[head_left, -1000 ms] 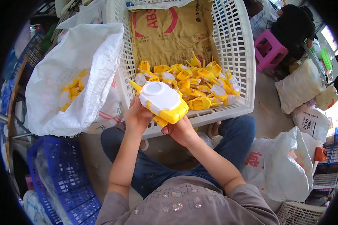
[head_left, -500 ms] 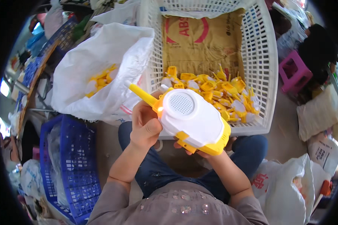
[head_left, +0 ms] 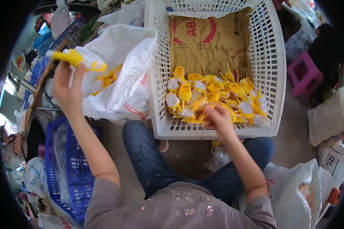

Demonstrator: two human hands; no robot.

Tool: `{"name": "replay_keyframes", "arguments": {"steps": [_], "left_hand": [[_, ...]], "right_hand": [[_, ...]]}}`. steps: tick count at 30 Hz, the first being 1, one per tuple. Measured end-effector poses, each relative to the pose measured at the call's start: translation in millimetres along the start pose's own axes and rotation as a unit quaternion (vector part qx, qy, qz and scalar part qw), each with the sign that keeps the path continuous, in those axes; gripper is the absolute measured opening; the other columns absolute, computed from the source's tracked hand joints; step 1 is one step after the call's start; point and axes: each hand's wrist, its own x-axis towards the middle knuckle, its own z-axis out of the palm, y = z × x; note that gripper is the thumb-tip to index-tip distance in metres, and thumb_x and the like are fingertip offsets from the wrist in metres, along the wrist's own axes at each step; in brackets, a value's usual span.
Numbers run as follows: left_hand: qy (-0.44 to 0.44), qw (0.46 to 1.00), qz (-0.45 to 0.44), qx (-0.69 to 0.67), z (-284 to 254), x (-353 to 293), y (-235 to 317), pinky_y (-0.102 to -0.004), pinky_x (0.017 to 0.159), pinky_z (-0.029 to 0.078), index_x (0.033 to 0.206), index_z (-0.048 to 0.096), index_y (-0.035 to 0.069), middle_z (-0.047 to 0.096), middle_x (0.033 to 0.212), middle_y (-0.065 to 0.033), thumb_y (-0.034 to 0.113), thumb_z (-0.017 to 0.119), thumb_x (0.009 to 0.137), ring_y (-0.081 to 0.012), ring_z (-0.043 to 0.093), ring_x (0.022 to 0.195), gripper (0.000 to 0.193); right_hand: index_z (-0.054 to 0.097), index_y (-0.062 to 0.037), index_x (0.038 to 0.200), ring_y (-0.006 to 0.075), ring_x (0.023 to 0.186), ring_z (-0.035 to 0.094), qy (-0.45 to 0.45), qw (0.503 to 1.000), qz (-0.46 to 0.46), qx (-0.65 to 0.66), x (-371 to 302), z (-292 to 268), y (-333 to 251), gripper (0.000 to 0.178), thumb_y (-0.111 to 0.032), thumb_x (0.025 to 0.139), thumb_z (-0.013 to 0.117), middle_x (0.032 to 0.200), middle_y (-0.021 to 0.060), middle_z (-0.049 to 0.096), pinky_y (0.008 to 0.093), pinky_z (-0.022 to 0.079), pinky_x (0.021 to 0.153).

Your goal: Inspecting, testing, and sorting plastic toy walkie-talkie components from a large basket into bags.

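Observation:
My left hand [head_left: 69,82] is raised over a white woven sack [head_left: 132,82], pinching a yellow-and-white toy walkie-talkie [head_left: 78,60] that is smeared by motion. Inside the sack lie several more yellow pieces [head_left: 105,82]. At the near end of a white plastic basket [head_left: 218,133], my right hand [head_left: 218,119] has its fingers curled around a blurred yellow walkie-talkie [head_left: 198,104]. Several others of the same kind [head_left: 237,91] are heaped around it in the basket, some showing white round faces, others open yellow shells.
Brown paper [head_left: 210,45] lines the basket's far part. A blue crate [head_left: 74,171] stands at my left. To the right are a pink stool [head_left: 305,74], a beige bag [head_left: 328,116] and a white sack [head_left: 294,191]. A small clear bag [head_left: 219,158] lies between my legs.
The walkie-talkie held close in both hands is gone from there. My left hand has swung out left over the sack with one, and my right hand has reached into the basket's pile.

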Motion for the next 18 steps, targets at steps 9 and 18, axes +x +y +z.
{"name": "replay_keyframes", "arguments": {"steps": [9,18], "left_hand": [[-0.413,0.899,0.059,0.135,126,-108,-26,-0.0358,0.088,0.043,0.113,0.052,0.006,0.056,0.11,-0.0148,0.015,0.067,0.073,-0.0301,0.053,0.104,0.043],[-0.558,0.735,-0.26,0.285,278,-204,-157,-0.0404,0.065,0.049,0.116,0.041,-0.007,0.06,0.092,-0.0171,0.065,0.053,0.073,-0.0331,0.062,0.076,0.085]], "right_hand": [[0.053,-0.0088,0.104,0.0166,0.086,0.065,0.157,0.977,0.002,0.146,16,-84,3,0.033,-0.036,0.086,0.057,0.091,0.0046,0.064,0.0131,0.044,0.045],[0.054,-0.0079,0.107,0.0138,0.085,0.064,0.191,0.976,0.007,0.101,21,-95,13,0.035,-0.034,0.085,0.06,0.097,0.0041,0.063,0.0164,0.046,0.056]]}}
